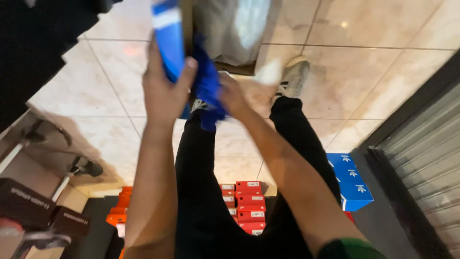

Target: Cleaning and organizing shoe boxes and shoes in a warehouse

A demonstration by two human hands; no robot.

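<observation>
Both my bare forearms reach forward from the bottom of the head view, converging toward the middle. My left hand (165,91) is raised highest, back of the hand toward me, wrist straight, thumb spread to the right with its nail showing, fingers (154,57) curled closed in a grip. My right hand (233,96) sits just beside it, slightly lower, wrist bent inward; its fingers are hidden, so their closure cannot be read. Right upper arm carries a green sleeve edge.
</observation>
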